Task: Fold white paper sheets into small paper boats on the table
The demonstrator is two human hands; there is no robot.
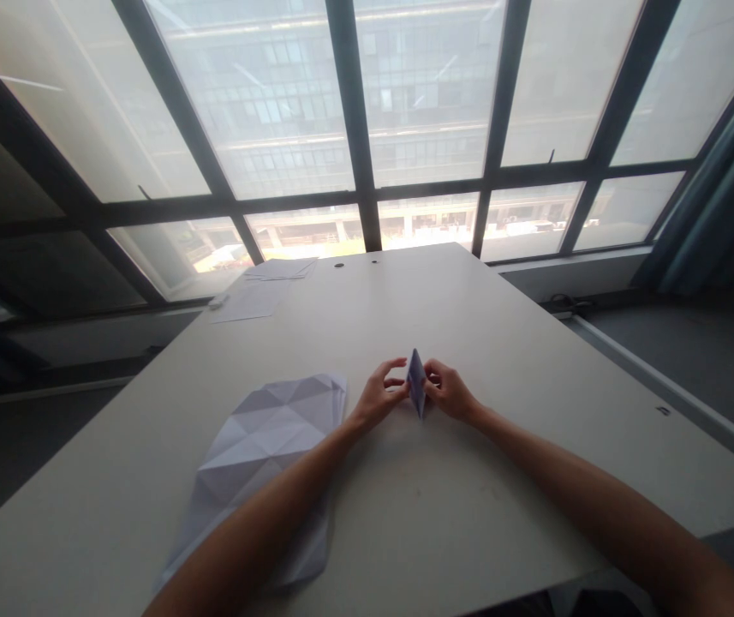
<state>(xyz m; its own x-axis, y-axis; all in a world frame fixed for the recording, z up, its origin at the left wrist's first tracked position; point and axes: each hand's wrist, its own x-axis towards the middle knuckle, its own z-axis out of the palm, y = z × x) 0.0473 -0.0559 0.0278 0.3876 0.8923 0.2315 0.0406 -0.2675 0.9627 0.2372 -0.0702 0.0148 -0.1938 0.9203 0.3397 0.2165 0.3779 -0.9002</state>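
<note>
A small folded piece of pale paper (416, 381) stands upright on edge above the white table (469, 480). My left hand (380, 396) pinches its left side with thumb and fingers curled. My right hand (449, 391) grips its right side, fingers closed on the fold. Both forearms reach in from the bottom of the view.
A stack of creased paper sheets (264, 454) lies to the left of my left arm. Flat sheets (257, 296) rest at the table's far left corner. Two small dark holes (339, 265) sit near the far edge. Large windows (367, 120) rise behind the table.
</note>
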